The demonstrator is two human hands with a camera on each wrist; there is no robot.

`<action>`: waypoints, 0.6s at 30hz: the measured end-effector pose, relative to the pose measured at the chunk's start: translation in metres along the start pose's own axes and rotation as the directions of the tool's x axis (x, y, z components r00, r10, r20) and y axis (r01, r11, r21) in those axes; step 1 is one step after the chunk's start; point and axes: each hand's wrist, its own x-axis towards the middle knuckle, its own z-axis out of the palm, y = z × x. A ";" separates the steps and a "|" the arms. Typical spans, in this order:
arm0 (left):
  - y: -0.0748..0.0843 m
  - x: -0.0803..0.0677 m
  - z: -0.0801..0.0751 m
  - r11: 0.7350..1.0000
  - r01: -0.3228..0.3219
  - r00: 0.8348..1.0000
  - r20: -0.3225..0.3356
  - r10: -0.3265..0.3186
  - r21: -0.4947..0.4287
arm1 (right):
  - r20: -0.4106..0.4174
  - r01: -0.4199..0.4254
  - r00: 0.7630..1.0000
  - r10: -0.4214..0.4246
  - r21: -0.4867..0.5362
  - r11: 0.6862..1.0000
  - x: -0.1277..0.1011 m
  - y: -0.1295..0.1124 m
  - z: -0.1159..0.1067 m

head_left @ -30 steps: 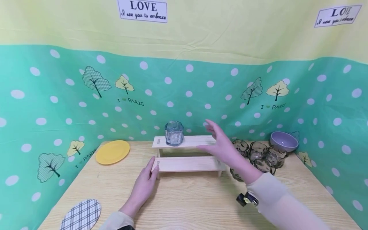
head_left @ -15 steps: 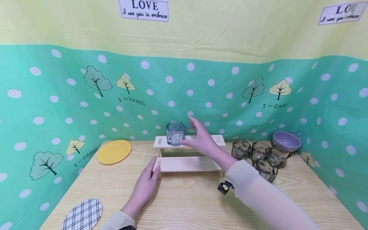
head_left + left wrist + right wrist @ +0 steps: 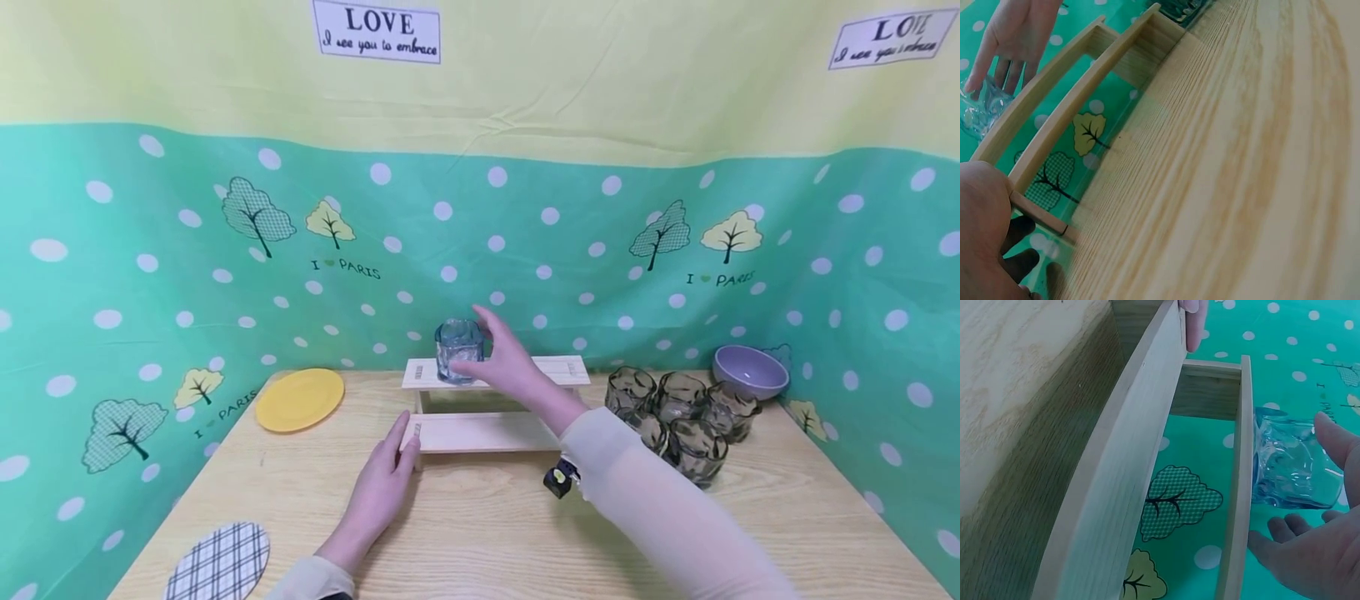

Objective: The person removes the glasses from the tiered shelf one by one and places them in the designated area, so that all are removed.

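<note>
A clear blue glass cup [image 3: 459, 350] stands near the left end of the upper board of a two-step wooden rack [image 3: 480, 432]. My right hand [image 3: 506, 354] is at the cup's right side, thumb in front and fingers spread behind it. In the right wrist view, a gap shows between the fingers and the cup [image 3: 1291, 462], while the thumb [image 3: 1334, 439] overlaps its rim end; firm contact cannot be made out. My left hand [image 3: 381, 479] rests against the left end of the lower board, its fingers mostly straight.
Several smoky brown glass cups [image 3: 696, 450] stand grouped right of the rack, with a purple bowl [image 3: 750, 372] behind them. A yellow plate [image 3: 300, 401] lies back left and a plaid round mat [image 3: 219, 562] front left. A polka-dot cloth [image 3: 525, 225] hangs behind the wooden table [image 3: 480, 533].
My right hand has moved left along the upper board, from its right end to the blue cup. The left hand has stayed at the rack's left end. The cup has not moved.
</note>
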 end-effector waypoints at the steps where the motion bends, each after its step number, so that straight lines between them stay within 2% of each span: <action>1: 0.000 0.000 0.000 1.000 0.001 1.000 0.001 -0.001 -0.001 | 0.004 0.001 1.000 -0.001 -0.001 1.000 0.000 0.000 0.001; 6: 0.000 -0.001 0.000 1.000 0.000 1.000 0.001 0.000 -0.006 | 0.009 0.005 1.000 -0.005 0.003 1.000 0.003 0.000 0.005; 18: 0.000 -0.001 0.001 1.000 -0.005 1.000 -0.005 0.005 0.000 | -0.014 -0.046 0.999 0.046 0.019 0.999 0.003 -0.001 0.013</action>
